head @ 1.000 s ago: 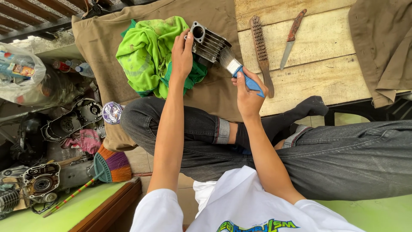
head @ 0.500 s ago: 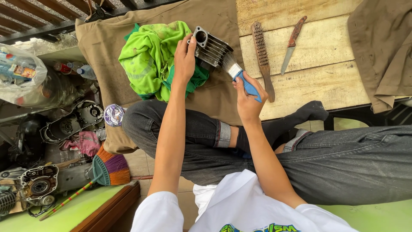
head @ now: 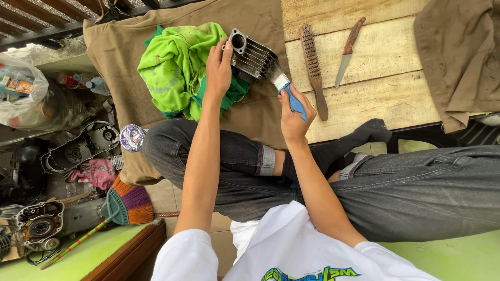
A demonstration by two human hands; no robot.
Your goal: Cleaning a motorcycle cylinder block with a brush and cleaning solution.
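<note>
The finned metal engine cylinder [head: 250,54] lies on the brown cloth [head: 125,57], just to the right of the green rag [head: 177,67] and partly resting on it. The left hand [head: 219,67] is closed over the near-left end of the cylinder, fingers curled on its rim beside the round bore. The right hand [head: 294,112] grips the blue handle of a paintbrush [head: 284,86] — its bristles touch the fins on the right side of the cylinder.

Right of the cylinder, on the wooden planks [head: 380,78], lie a wire brush [head: 312,67] and, farther right, a knife [head: 349,49] with a reddish handle; both are apart from the hands.

The cylinder is probably heavy and fully stiff, a cast metal part. Its fins look thin and may have sharp edges, and any oil would make them slippery — so I judge the flat end faces, or the bore rim, a safer hold than the fins themselves.
</note>
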